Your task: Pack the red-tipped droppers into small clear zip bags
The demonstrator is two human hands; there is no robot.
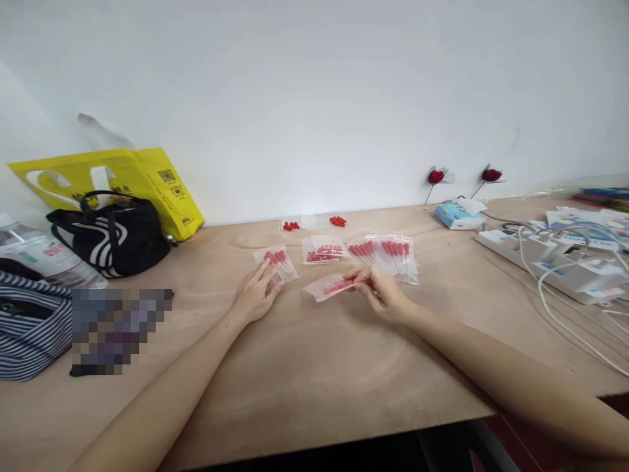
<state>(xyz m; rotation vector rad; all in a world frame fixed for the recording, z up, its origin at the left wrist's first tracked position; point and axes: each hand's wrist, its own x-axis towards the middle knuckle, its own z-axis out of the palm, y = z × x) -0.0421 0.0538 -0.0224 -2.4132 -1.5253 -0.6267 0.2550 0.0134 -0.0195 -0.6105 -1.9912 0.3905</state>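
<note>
While right hand (pixel 381 288) pinches clear packet (pixel 330 286) shut-fingered, left hand (pixel 256 294) lies flat, open on second packet (pixel 276 261); bare table (pixel 314 387) toward near edge

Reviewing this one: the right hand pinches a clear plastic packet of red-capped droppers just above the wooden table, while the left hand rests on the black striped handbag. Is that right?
Not quite. In the head view the left hand rests on another clear plastic packet of red-capped droppers, not the black striped handbag, which sits apart at the far left. The right hand does pinch a clear dropper packet just above the wooden table.
</note>
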